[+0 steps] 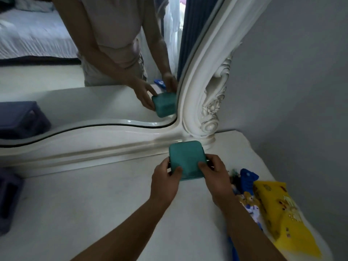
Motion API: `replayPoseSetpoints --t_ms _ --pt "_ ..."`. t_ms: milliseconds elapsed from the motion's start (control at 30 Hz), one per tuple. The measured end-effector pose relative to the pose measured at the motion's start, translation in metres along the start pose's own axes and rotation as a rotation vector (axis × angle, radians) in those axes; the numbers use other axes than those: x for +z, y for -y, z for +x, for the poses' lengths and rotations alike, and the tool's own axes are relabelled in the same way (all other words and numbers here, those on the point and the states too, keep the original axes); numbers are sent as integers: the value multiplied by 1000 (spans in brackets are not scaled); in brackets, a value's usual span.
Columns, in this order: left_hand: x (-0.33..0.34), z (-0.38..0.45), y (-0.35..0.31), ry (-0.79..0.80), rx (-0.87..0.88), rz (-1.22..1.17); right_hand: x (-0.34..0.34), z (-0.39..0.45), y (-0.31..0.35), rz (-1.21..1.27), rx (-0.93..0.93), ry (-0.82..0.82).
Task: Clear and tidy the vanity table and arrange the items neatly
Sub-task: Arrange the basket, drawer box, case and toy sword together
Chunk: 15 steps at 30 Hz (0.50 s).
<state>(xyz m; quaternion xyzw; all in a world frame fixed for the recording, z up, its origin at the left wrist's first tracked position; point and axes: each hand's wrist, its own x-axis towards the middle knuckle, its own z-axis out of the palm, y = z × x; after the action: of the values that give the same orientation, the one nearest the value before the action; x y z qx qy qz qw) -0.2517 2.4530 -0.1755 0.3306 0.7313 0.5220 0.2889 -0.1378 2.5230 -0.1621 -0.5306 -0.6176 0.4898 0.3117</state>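
A: Holding check: both hands are on the teal case, back of the white bench, right up against the base ledge of the mirror frame.

B: Grip?

A: Left hand clamped on the case's left side, thumb on top, fingers wrapped round the edge. Right hand clamped on the right side, thumb on the lid, fingers over the far edge. Two-handed hold, case between them.

B: Case sitting on the bench or lifted?

A: Can't tell. Near edge is hidden by the hands. Far edge is just beside the frame ledge, possibly touching it.

B: Lid state?

A: Looks closed, rounded square, flat top facing the camera. No latch detail visible.

B: What else is on the bench?

A: Right side: a yellow printed packet lying flat near the bench's right edge. Just left of it, a blue toothed clip and a small heap of mixed items, too blurred to name. Far left edge: a dark blue box, partly cropped, well apart from the case.

B: Mirror?

A: The mirror shows the same hold reflected: both hands on the teal case, the dark blue box at left, a bed behind the person.

B: Middle of the bench?

A: Only the forearms cross it.
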Motion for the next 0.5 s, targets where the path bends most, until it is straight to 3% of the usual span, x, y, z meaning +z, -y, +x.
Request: replayPoseSetpoints --t_ms 200,500 --pt "-112 -30 11 -157 51 64 72 -64 47 32 -83 170" --pt "-323 -83 38 -432 8 241 241 -163 120 -18 -288 565"
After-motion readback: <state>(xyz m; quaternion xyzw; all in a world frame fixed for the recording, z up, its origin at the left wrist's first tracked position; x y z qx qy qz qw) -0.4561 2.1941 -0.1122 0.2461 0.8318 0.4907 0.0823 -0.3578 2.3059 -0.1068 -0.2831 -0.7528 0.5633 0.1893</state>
